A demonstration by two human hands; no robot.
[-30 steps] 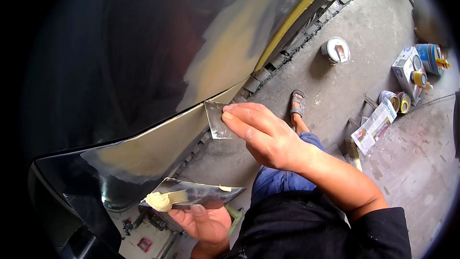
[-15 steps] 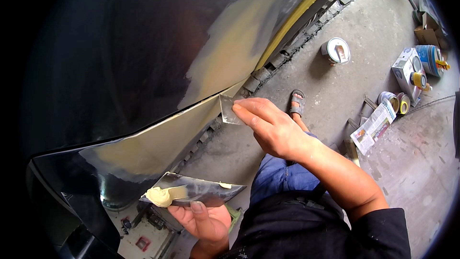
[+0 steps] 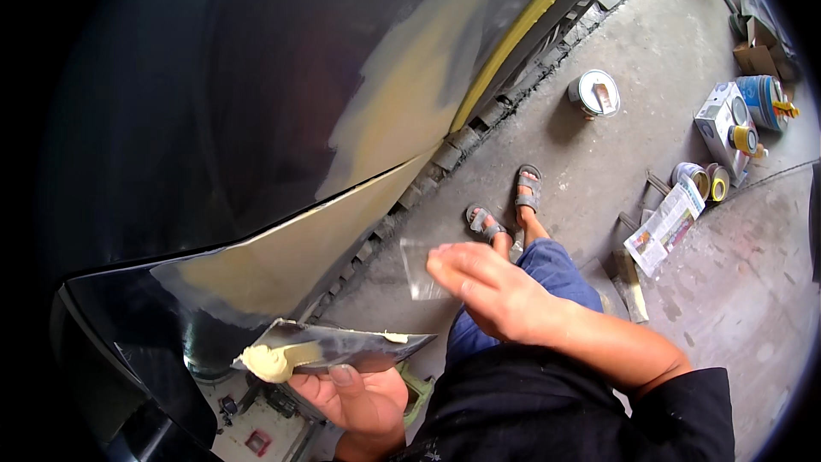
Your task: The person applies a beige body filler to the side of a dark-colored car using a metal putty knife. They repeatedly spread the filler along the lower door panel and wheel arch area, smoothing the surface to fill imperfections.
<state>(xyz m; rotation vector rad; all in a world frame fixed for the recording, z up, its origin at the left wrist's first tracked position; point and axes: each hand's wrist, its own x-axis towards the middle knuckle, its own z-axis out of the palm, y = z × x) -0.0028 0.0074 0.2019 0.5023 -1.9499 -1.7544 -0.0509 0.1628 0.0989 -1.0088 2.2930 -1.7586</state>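
Observation:
My right hand [image 3: 500, 291] grips a thin square spreader [image 3: 419, 274], held in the air right of the car panel [image 3: 214, 111]. My left hand [image 3: 359, 398] holds a dark flat plate [image 3: 359, 346] from underneath, with a creamy mound of filler [image 3: 267, 362] at its left end and a small dab at the right. The dark panel carries a beige patch [image 3: 402, 68] high up, and another [image 3: 265, 261] covers much of the lower panel below a seam. A yellow strip [image 3: 530, 26] runs along the panel's right edge.
On the concrete floor [image 3: 547, 141] stand a lidded can [image 3: 594, 92], a blue bucket [image 3: 759, 103], a box [image 3: 718, 128], several smaller tins [image 3: 694, 180] and a newspaper [image 3: 665, 228]. My sandalled feet [image 3: 528, 188] and legs are beneath me. Brick-like blocks [image 3: 449, 154] line the car's lower edge.
My right hand and spreader have pulled back from the seam, down and to the right. A second sandalled foot now shows. My left hand and plate have shifted slightly left.

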